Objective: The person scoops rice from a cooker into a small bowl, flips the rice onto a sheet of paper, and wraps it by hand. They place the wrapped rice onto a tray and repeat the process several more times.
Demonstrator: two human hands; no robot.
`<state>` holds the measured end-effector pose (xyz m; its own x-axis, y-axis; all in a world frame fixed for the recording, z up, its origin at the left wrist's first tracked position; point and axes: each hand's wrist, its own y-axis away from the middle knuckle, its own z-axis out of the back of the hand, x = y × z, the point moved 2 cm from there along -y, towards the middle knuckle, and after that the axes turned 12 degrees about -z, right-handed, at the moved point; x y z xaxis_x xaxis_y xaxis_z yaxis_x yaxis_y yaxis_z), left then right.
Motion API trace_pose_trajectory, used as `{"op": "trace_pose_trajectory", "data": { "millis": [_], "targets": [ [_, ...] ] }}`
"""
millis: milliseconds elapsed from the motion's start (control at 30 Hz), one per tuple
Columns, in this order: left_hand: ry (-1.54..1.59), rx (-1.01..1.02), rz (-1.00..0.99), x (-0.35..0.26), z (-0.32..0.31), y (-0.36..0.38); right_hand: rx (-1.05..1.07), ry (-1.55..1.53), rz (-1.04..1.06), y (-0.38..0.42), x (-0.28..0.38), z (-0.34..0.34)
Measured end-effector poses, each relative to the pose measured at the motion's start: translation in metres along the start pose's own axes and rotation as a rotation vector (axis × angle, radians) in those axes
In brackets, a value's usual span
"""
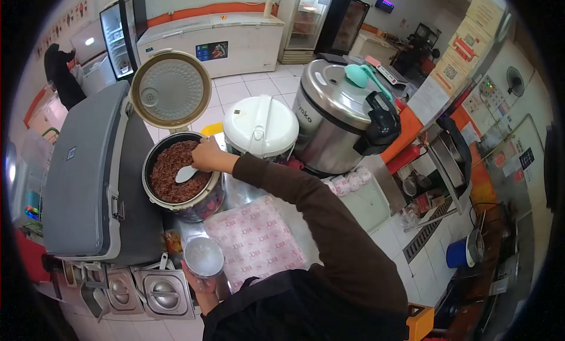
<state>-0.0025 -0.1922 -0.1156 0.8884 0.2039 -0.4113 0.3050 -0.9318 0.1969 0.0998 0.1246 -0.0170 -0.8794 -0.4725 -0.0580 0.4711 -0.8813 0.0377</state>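
Note:
Reddish-brown rice (170, 167) fills the open rice cooker (209, 203), whose round lid (170, 89) stands raised behind it. My right hand (210, 156) is closed at the pot's right rim, and the white spoon (186, 174) it grips has its bowl on the rice. Lower down, my left hand (201, 287) is wrapped round a clear round container (203, 257), held upright beside the steel surface. Pink-printed white paper (256, 238) lies flat to the right of the container.
A white cooker (261, 124) and a large steel cooker (335, 114) stand to the right. On the left is a grey insulated box (88, 176), with lidded steel pans (165, 294) below. Another person (63, 76) stands at the far left, near a freezer.

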Motion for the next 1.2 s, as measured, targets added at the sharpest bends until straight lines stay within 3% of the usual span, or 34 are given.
{"op": "trace_pose_trajectory", "data": {
  "millis": [233, 267, 367, 500, 600, 633, 700, 800, 933, 1200],
  "targets": [
    [0.003, -0.001, -0.098, -0.007, -0.007, -0.024, 0.251, -0.071, 0.019, 0.002, 0.014, 0.025],
    [-0.004, -0.023, -0.110, -0.008, -0.005, -0.029, 0.314, -0.069, 0.115, -0.005, 0.014, 0.025],
    [-0.006, -0.033, -0.163, -0.008, 0.005, -0.044, 0.265, -0.047, 0.151, -0.027, 0.017, 0.015],
    [0.023, 0.186, -0.322, -0.009, 0.001, -0.052, -0.212, 0.090, 0.379, -0.030, 0.016, 0.058],
    [0.108, 0.066, -0.242, -0.009, -0.011, -0.059, -0.492, 0.349, 0.484, -0.066, 0.008, 0.030],
    [0.151, -0.030, -0.175, -0.009, -0.013, -0.062, -0.482, 0.336, 0.517, -0.070, 0.008, 0.018],
    [0.166, 0.023, -0.161, -0.007, -0.024, -0.066, -0.454, 0.309, 0.586, -0.074, 0.009, -0.003],
    [0.200, 0.000, -0.152, -0.001, -0.021, -0.071, -0.293, -0.050, 0.424, -0.070, -0.004, 0.001],
    [0.243, -0.064, -0.165, 0.003, -0.002, -0.077, -0.062, 0.039, 0.277, -0.054, 0.006, 0.021],
    [0.252, -0.046, -0.082, -0.004, -0.033, -0.067, 0.071, 0.016, 0.257, -0.044, -0.001, 0.011]
  ]
}}
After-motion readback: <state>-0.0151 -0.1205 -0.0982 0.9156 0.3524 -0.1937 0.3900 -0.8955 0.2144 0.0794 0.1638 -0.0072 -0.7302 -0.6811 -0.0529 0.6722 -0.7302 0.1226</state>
